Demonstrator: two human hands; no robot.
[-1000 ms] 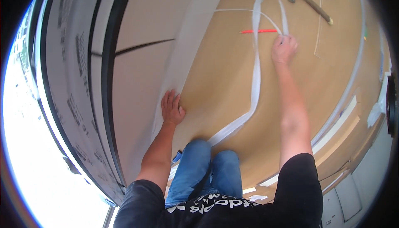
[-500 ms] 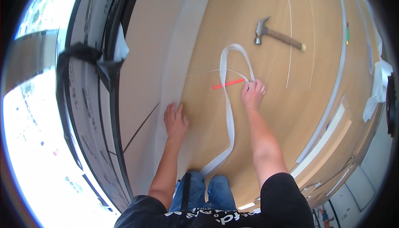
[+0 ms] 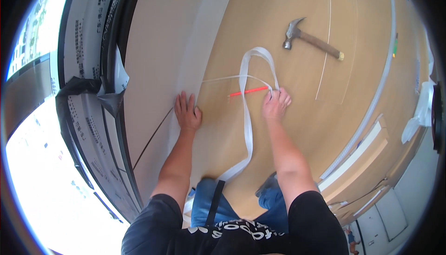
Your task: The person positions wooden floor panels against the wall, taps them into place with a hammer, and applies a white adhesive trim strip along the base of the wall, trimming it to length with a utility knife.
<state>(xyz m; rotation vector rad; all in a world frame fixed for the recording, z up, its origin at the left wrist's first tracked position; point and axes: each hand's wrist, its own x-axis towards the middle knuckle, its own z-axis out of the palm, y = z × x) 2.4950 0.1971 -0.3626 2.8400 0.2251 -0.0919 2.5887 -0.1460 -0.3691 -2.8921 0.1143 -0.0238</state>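
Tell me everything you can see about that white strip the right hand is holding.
The white strip is a long, flat, flexible band, plastic-looking. It runs from near the person's knees up across the wooden floor, curls into a loop, and comes back to the right hand, which grips it beside a thin red stick. The left hand does not touch it.

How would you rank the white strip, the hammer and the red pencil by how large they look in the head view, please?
1. White strip, longest by far.
2. Hammer.
3. Red pencil, thinnest; its length looks near the hammer's, so that order is unsure.
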